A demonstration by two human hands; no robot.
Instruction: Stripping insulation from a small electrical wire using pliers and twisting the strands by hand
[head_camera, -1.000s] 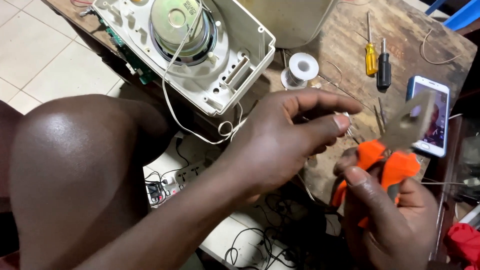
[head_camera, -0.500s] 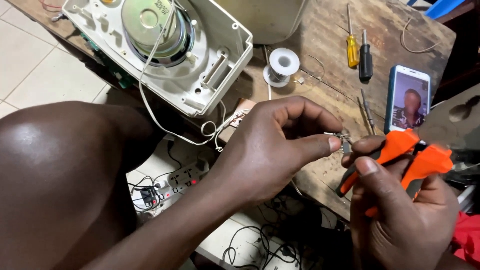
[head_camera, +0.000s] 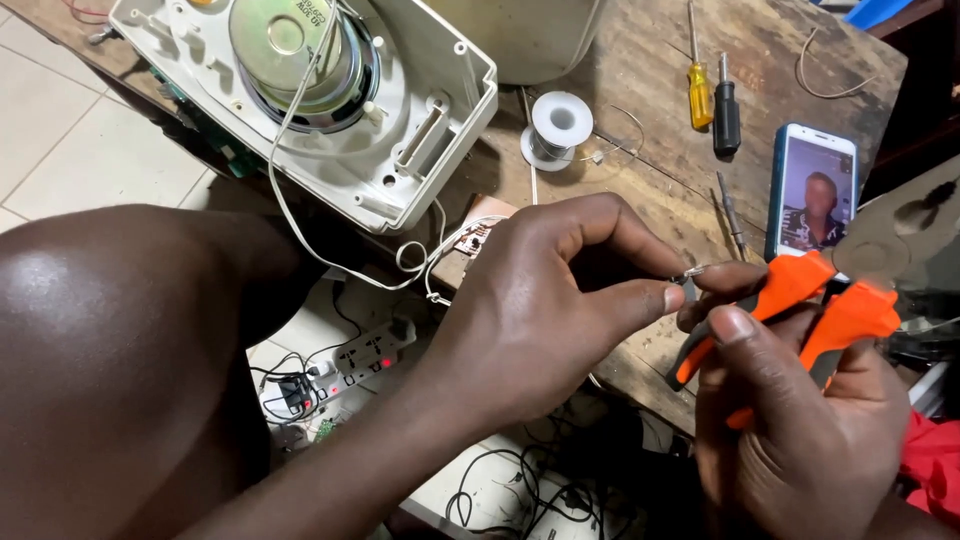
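**Bare wire end pinched at the edge of a cluttered counter**

A person's left hand point(head_camera: 545, 300) pinches a thin bare wire end point(head_camera: 690, 272) between thumb and forefinger, just left of the orange-handled pliers point(head_camera: 815, 300), which the right hand point(head_camera: 800, 420) holds with fingers curled around the handles while its forefinger tip meets the wire. Beyond the pliers on the wooden counter point(head_camera: 640, 60) lie a phone point(head_camera: 812, 190), two screwdrivers point(head_camera: 712, 95) and a solder spool point(head_camera: 556, 125); far left of them sits an opened white speaker housing point(head_camera: 410, 150). The wire end is tiny and held only at the fingertips, so a loosened pinch could likely drop it toward the cable tangle point(head_camera: 520, 490) on the floor. Against half a second earlier, the hands have closed together and the pliers sit slightly lower.
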